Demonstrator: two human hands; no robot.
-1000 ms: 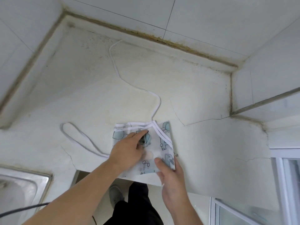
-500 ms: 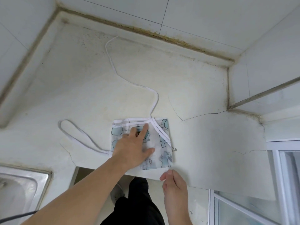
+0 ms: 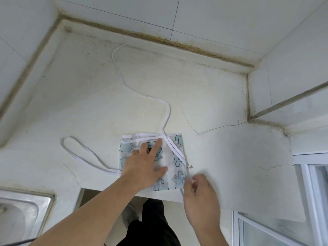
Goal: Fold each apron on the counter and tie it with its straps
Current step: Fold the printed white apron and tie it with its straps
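A folded apron (image 3: 174, 157), white with blue cartoon prints, lies as a small rectangle at the front edge of the pale counter (image 3: 221, 148). My left hand (image 3: 144, 162) presses flat on it, fingers spread. My right hand (image 3: 200, 192) is at the apron's lower right corner, fingers curled, pinching a thin white strap (image 3: 182, 189) that hangs over the counter edge. A long white strap (image 3: 124, 82) snakes from the apron's top toward the back wall. A looped strap (image 3: 79, 153) lies to the left.
A steel sink (image 3: 21, 210) sits at the lower left. Tiled walls close the counter at the back and left, with a window frame (image 3: 266, 228) at the lower right. Cracks run across the counter surface. My dark trousers show below the edge.
My right hand left the apron's lower right, dropped below the counter edge, then came back up to the corner and pinched a strap. My left hand spread flat on the apron.
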